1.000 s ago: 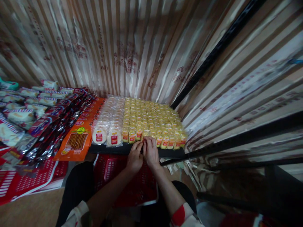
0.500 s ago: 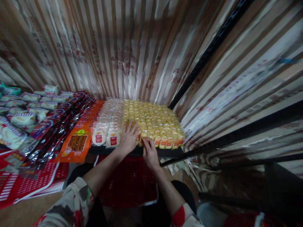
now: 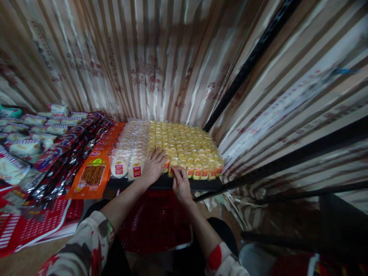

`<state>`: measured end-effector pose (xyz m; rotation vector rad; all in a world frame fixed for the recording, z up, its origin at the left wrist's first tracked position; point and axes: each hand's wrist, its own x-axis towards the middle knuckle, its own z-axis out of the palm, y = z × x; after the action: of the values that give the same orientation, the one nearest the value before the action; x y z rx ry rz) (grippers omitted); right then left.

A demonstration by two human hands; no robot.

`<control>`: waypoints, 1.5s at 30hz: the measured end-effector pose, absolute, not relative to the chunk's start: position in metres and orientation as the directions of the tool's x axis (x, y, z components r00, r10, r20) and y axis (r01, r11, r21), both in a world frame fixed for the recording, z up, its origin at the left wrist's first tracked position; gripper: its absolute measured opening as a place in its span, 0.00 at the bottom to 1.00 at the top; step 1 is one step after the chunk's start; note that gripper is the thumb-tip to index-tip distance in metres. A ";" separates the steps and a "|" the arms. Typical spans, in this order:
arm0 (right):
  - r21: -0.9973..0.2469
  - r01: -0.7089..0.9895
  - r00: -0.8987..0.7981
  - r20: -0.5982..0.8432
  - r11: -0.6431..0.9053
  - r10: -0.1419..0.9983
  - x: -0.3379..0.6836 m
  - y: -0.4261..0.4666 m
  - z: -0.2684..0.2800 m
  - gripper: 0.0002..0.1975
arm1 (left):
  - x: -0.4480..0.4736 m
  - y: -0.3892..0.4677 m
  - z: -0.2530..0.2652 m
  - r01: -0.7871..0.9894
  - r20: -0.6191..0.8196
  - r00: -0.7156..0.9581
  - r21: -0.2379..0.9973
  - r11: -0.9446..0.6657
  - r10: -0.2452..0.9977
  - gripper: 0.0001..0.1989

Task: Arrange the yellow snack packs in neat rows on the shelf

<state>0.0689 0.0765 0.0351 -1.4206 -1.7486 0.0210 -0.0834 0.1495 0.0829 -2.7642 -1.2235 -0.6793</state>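
Rows of small yellow wrapped snack packets (image 3: 188, 145), with red labels at the front, stand tightly packed on a dark shelf (image 3: 201, 186). My left hand (image 3: 154, 168) is open, its fingers spread over the left front packets. Just to its right, my right hand (image 3: 181, 186) is closed, with thumb and fingertips pinched at the edge of a front yellow packet; the fingers partly hide that packet. Left of the yellow block are two rows of round, pale packets (image 3: 119, 167) in clear wrap with red labels.
An orange snack pouch (image 3: 93, 176), dark red shiny packs (image 3: 71, 145) and white striped packets (image 3: 25, 145) lie to the left. Red baskets (image 3: 155, 222) are below. Black shelf posts (image 3: 244, 76) cross on the right, before striped sheeting (image 3: 161, 57).
My left hand has drawn slightly left and toward me, and more of a red-labelled packet shows beside it. My right hand keeps its pinch at nearly the same spot.
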 end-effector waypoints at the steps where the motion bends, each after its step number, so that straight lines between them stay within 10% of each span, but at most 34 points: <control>1: -0.502 0.791 0.020 0.591 0.349 0.806 0.069 0.076 0.036 0.22 | -0.084 0.150 0.083 0.708 0.406 0.599 0.133 -0.693 0.690 0.23; 45: -0.360 0.888 -0.036 0.566 0.286 0.824 0.072 0.066 0.048 0.28 | -0.079 0.116 0.069 0.820 0.523 0.383 0.187 -0.541 0.762 0.30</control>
<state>0.0723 0.0665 0.0478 -1.5385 -1.8550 -0.1171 -0.0790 0.1162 0.0686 -2.5263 -1.4496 -0.8692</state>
